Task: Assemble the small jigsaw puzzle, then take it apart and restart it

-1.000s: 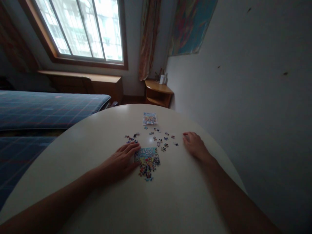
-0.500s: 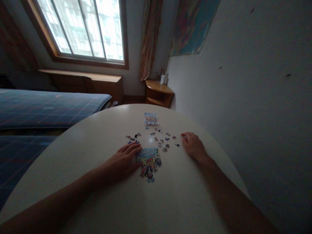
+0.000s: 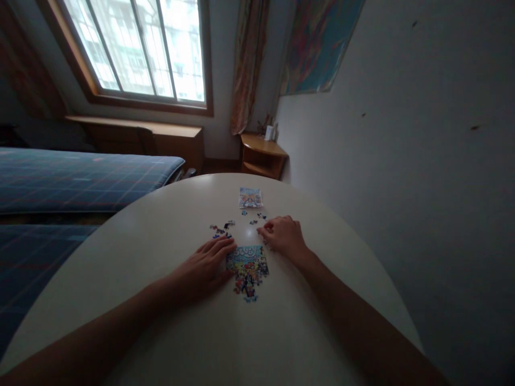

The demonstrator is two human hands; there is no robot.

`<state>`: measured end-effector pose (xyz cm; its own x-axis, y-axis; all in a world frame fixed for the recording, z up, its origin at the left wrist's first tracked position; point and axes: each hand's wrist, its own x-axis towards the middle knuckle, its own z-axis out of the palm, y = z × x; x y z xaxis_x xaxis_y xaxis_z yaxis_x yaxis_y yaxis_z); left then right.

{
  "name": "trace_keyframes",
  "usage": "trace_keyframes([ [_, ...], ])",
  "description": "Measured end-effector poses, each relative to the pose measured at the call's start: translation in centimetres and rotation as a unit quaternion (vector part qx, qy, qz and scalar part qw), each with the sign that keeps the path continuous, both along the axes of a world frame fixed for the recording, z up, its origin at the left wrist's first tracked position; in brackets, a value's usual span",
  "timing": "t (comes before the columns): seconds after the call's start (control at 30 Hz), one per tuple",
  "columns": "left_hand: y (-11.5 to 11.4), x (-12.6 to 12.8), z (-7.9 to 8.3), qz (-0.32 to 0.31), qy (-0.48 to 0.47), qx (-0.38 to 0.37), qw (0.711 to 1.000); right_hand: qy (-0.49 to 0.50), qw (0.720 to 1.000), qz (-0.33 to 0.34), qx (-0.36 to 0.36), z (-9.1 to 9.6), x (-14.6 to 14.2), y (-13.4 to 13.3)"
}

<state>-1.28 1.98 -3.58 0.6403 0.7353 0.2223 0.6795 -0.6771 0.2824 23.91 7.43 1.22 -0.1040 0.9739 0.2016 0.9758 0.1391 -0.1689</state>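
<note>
A partly assembled colourful jigsaw puzzle [image 3: 247,265] lies on the round white table [image 3: 169,236]. My left hand [image 3: 203,265] lies flat beside the puzzle's left edge, fingers stretched out and touching it. My right hand [image 3: 284,236] rests over the loose puzzle pieces [image 3: 221,229] just beyond the puzzle's upper right corner, fingers curled down onto them; whether it holds a piece is hidden. A small reference picture [image 3: 250,197] lies further back on the table.
A blue checked bed [image 3: 76,179] stands to the left of the table. A wooden corner shelf [image 3: 261,153] and a low wooden cabinet [image 3: 161,136] sit under the window. The wall runs close along the table's right side.
My right hand has slid left from the table's right part to the loose pieces above the puzzle. My left hand has stayed in place.
</note>
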Motion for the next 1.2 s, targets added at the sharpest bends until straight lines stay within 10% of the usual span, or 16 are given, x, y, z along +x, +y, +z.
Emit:
trace_keyframes([
  [0.47, 0.0, 0.3, 0.1, -0.008, -0.014, 0.013, 1.000, 0.008, 0.993, 0.017, -0.117, 0.6, -0.8, 1.7],
  [0.87, -1.7, 0.8, 2.8, -0.160, 0.002, -0.016, 0.987, 0.015, 0.987, 0.037, -0.158, 1.2, -1.3, 3.2],
  [1.2, -1.5, 0.9, 3.0, -0.190, -0.010, -0.033, 0.981, 0.188, 0.951, 0.197, -0.148, 2.2, 1.7, -3.2],
])
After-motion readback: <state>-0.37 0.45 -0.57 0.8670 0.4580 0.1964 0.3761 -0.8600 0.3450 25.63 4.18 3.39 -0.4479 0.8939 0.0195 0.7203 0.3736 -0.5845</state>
